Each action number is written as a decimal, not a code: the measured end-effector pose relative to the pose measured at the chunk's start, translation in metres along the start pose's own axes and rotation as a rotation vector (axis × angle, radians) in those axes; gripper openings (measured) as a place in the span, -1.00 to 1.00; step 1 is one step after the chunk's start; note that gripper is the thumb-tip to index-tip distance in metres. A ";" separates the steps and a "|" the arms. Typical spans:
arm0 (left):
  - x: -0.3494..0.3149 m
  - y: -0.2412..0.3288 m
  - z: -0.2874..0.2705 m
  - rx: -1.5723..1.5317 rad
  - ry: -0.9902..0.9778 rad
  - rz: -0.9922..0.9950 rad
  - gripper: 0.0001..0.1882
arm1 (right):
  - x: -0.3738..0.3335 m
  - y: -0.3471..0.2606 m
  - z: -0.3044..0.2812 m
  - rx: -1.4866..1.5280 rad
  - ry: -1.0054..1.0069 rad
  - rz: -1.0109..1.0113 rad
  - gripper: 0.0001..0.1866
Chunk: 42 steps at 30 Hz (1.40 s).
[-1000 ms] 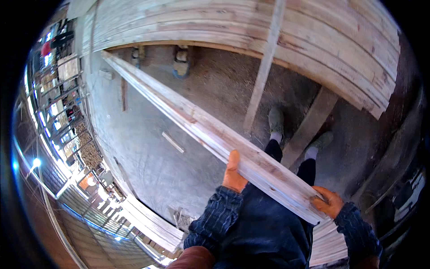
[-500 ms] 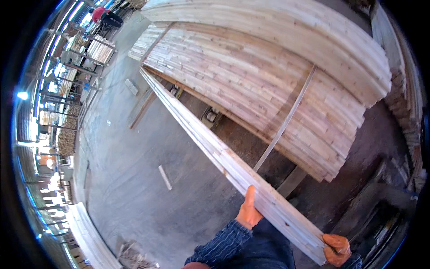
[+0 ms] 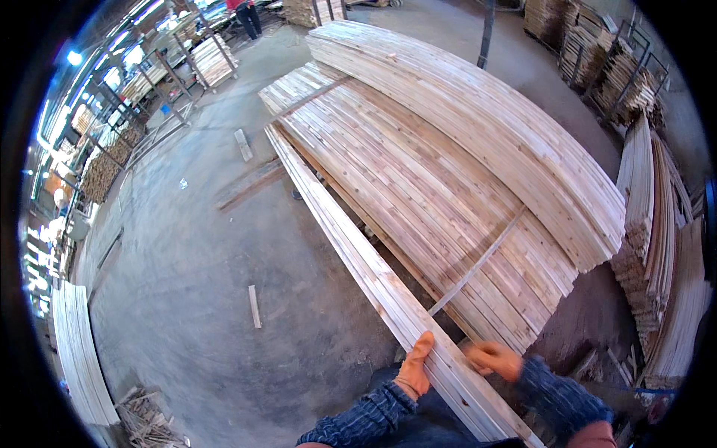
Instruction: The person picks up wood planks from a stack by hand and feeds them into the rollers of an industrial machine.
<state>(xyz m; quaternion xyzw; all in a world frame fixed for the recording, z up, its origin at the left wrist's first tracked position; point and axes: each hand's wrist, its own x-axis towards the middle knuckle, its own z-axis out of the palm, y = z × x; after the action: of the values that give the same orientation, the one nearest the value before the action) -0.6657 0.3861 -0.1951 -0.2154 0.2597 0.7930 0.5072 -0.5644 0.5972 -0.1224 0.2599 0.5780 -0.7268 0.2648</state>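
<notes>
A narrow stack of long pale wooden boards [image 3: 366,276] runs slantwise from my body toward the far left. My left hand [image 3: 414,366] grips its left side, thumb lying over the top board and the other fingers hidden beneath. Beside the right edge of these boards, my right hand [image 3: 494,360] is bent at the fingers. Motion smears its fingertips, so I cannot tell whether they hold or only touch the wood. To the right lies a wide, low layer of planks [image 3: 418,179], with a thin wooden strip [image 3: 478,261] across it.
A taller pile of planks [image 3: 478,134] rests on the layer's far side. More stacked boards [image 3: 650,224] stand at the right, and others [image 3: 78,351] at the lower left. Wood scraps [image 3: 149,422] and a short offcut [image 3: 255,306] lie on the concrete floor. A person [image 3: 245,16] stands far off.
My right hand has left the near end of the boards and moved up along their right edge. The left hand keeps its grip. My view has shifted, showing more on the right.
</notes>
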 end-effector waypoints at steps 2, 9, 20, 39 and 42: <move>-0.009 0.008 0.013 -0.004 -0.060 -0.040 -0.29 | 0.084 -0.034 0.036 0.086 -0.051 -0.236 -0.15; -0.049 0.023 0.024 0.118 -0.013 -0.235 -0.09 | 0.202 -0.108 0.078 0.582 -0.474 0.108 -0.17; -0.041 0.078 0.008 1.200 -0.204 0.110 -0.39 | -0.023 -0.007 0.006 -0.066 -0.016 0.102 0.14; 0.136 0.137 0.010 2.484 -1.255 0.571 -0.14 | -0.343 0.081 0.078 -1.246 0.691 0.408 -0.06; 0.127 0.109 -0.009 2.579 -1.247 0.459 -0.18 | -0.365 0.129 0.062 -1.158 0.703 0.484 0.09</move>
<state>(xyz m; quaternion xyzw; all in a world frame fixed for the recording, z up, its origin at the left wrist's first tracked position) -0.8145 0.4302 -0.2584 0.8011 0.5483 0.0376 0.2371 -0.2159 0.5423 0.0494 0.4172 0.8479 -0.0975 0.3122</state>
